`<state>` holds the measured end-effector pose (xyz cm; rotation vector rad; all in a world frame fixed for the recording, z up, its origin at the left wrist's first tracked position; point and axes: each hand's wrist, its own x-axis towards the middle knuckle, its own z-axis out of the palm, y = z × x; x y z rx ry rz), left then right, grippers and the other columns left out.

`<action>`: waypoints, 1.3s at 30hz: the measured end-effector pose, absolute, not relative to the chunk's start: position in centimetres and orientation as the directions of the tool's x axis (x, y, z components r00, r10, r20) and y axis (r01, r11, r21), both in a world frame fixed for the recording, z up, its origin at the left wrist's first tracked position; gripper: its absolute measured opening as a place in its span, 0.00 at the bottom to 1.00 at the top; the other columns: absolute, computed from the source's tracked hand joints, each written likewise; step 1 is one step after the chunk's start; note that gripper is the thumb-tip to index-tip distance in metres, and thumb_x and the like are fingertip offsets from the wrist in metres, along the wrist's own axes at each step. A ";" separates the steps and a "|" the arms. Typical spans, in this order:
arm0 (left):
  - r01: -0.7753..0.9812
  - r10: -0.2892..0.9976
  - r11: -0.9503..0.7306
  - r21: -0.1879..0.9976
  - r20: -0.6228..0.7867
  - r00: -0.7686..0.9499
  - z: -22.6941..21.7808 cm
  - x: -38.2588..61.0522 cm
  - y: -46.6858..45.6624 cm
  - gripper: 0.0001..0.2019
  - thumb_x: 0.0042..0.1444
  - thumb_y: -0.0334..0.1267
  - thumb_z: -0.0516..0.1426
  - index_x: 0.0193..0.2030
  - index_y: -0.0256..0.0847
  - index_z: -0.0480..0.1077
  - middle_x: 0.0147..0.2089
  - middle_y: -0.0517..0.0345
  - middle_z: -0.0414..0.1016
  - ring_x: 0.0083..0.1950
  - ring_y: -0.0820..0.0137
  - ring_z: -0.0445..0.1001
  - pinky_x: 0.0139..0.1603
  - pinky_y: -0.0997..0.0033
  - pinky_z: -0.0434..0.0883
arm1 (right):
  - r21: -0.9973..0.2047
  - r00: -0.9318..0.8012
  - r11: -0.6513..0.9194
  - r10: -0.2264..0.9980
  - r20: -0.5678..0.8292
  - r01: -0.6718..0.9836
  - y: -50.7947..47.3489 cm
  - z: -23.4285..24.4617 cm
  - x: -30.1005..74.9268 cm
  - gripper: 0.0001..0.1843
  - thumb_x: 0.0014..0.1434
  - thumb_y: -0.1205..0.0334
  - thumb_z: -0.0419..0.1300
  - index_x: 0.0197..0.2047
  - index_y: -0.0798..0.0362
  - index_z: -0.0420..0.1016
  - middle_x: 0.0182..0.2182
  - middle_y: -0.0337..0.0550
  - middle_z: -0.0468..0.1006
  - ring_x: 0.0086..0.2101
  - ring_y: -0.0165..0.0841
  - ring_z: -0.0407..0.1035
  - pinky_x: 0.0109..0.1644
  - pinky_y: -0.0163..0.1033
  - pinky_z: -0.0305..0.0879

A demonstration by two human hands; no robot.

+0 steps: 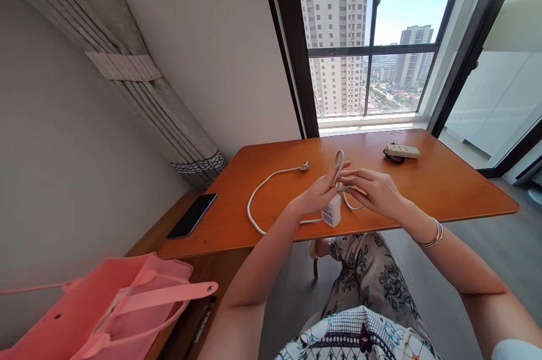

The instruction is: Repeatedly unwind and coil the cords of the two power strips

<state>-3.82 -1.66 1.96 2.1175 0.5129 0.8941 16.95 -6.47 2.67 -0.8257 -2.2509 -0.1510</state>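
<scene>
Orange-brown tabletop (449, 179): surface beneath hands. Left hand (318, 193) and right hand (375, 189): together over near edge; left closed on white cord (248, 207), right fingertips at same cord, pinch or mere touch cannot be told. Cord: loop raised at fingers, remainder curving across tabletop; probably light, pliant, springy in tight bends. White adapter (331, 212): just below fingers; likely rigid, smooth, heaviest part; best held by sides. Plug (304, 166): cord's far end; likely stiff; grasp by body.

I count two bare hands (375, 189), one white boxy adapter (331, 212), one pale cable plug (304, 166), one flat black device (192, 215), one cream oblong power strip (402, 150), one pink bag (101, 289), one orange-brown wooden desk (457, 185).
</scene>
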 end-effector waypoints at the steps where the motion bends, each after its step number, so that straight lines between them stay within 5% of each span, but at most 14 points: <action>1: 0.067 0.608 -0.614 0.786 0.417 0.676 2.1 -3.8 -1.8 0.30 0.55 0.33 0.55 0.67 0.47 0.64 0.61 0.49 0.74 0.62 0.57 0.72 0.64 0.55 0.67 | -0.136 -0.533 0.799 0.507 0.678 0.586 -6.5 3.0 16.9 0.15 0.71 0.58 0.50 0.51 0.48 0.77 0.43 0.48 0.79 0.43 0.36 0.75 0.45 0.39 0.70; 4: 0.030 0.640 -0.487 0.873 0.334 0.692 2.2 -3.7 -1.9 0.29 0.50 0.34 0.55 0.62 0.45 0.68 0.47 0.53 0.80 0.44 0.62 0.78 0.47 0.62 0.74 | -0.175 -0.508 0.806 0.508 0.696 0.566 -6.6 3.8 16.8 0.14 0.70 0.55 0.52 0.48 0.48 0.78 0.39 0.47 0.78 0.38 0.34 0.75 0.42 0.38 0.69; 8: -0.090 0.640 -0.242 0.966 0.229 0.733 1.6 -3.1 -1.9 0.21 0.47 0.44 0.56 0.47 0.40 0.74 0.31 0.55 0.76 0.25 0.69 0.71 0.27 0.68 0.67 | -0.258 -0.411 0.788 0.534 0.739 0.559 -5.9 4.6 16.6 0.14 0.67 0.50 0.57 0.45 0.48 0.80 0.37 0.45 0.75 0.35 0.33 0.72 0.40 0.38 0.68; 10: -0.186 0.637 -0.173 0.967 0.253 0.728 1.5 -2.7 -2.2 0.18 0.50 0.51 0.55 0.39 0.39 0.72 0.26 0.57 0.71 0.22 0.70 0.68 0.27 0.67 0.67 | -0.288 -0.366 0.782 0.539 0.759 0.553 -5.2 4.8 16.5 0.15 0.66 0.49 0.59 0.45 0.48 0.81 0.38 0.47 0.74 0.38 0.36 0.71 0.43 0.41 0.69; 13: -0.277 0.653 -0.115 0.954 0.283 0.703 1.7 -2.1 -2.7 0.23 0.55 0.61 0.54 0.40 0.41 0.69 0.20 0.66 0.61 0.19 0.73 0.64 0.31 0.64 0.70 | -0.357 -0.344 0.782 0.567 0.749 0.511 -4.4 5.1 16.6 0.14 0.66 0.50 0.59 0.44 0.48 0.82 0.39 0.47 0.75 0.41 0.37 0.71 0.48 0.44 0.69; 18: -0.272 0.663 -0.036 0.962 0.227 0.713 2.4 -1.9 -3.5 0.24 0.54 0.63 0.59 0.38 0.42 0.65 0.17 0.72 0.52 0.17 0.75 0.61 0.32 0.64 0.73 | -0.586 -0.301 0.708 0.702 0.646 0.393 -3.6 4.9 17.1 0.19 0.68 0.47 0.54 0.45 0.50 0.81 0.38 0.46 0.78 0.41 0.36 0.72 0.49 0.44 0.68; 24: -0.359 0.696 0.101 0.928 0.192 0.692 2.5 -1.8 -3.0 0.26 0.51 0.64 0.60 0.29 0.45 0.56 0.15 0.72 0.48 0.15 0.75 0.55 0.29 0.64 0.74 | -0.934 -0.289 0.358 0.892 0.348 -0.022 -3.0 3.0 17.0 0.29 0.60 0.32 0.55 0.40 0.52 0.74 0.25 0.36 0.69 0.25 0.29 0.68 0.32 0.38 0.67; 29: -0.385 0.618 0.158 0.909 0.213 0.757 2.5 -1.6 -3.1 0.25 0.51 0.61 0.63 0.28 0.42 0.58 0.17 0.69 0.56 0.19 0.74 0.61 0.38 0.61 0.76 | -0.902 -0.178 0.287 0.917 0.356 -0.323 -3.4 2.4 15.6 0.23 0.56 0.41 0.64 0.42 0.51 0.73 0.19 0.27 0.51 0.19 0.23 0.48 0.22 0.32 0.47; 33: -0.386 0.560 0.203 0.900 0.217 0.799 2.9 -1.9 -3.5 0.21 0.50 0.52 0.67 0.31 0.40 0.62 0.23 0.63 0.67 0.24 0.72 0.69 0.39 0.64 0.74 | -0.860 -0.108 0.306 0.920 0.378 -0.408 -3.8 2.5 15.1 0.18 0.55 0.47 0.65 0.41 0.51 0.74 0.19 0.28 0.53 0.20 0.24 0.47 0.23 0.33 0.44; 39: -0.474 0.614 0.294 0.830 0.216 0.759 3.1 -1.5 -3.9 0.19 0.57 0.51 0.63 0.30 0.39 0.61 0.22 0.68 0.64 0.13 0.84 0.50 0.23 0.76 0.63 | -0.837 -0.073 0.311 0.921 0.382 -0.450 -3.6 2.1 14.9 0.17 0.53 0.48 0.65 0.39 0.52 0.74 0.21 0.30 0.60 0.20 0.24 0.53 0.26 0.35 0.51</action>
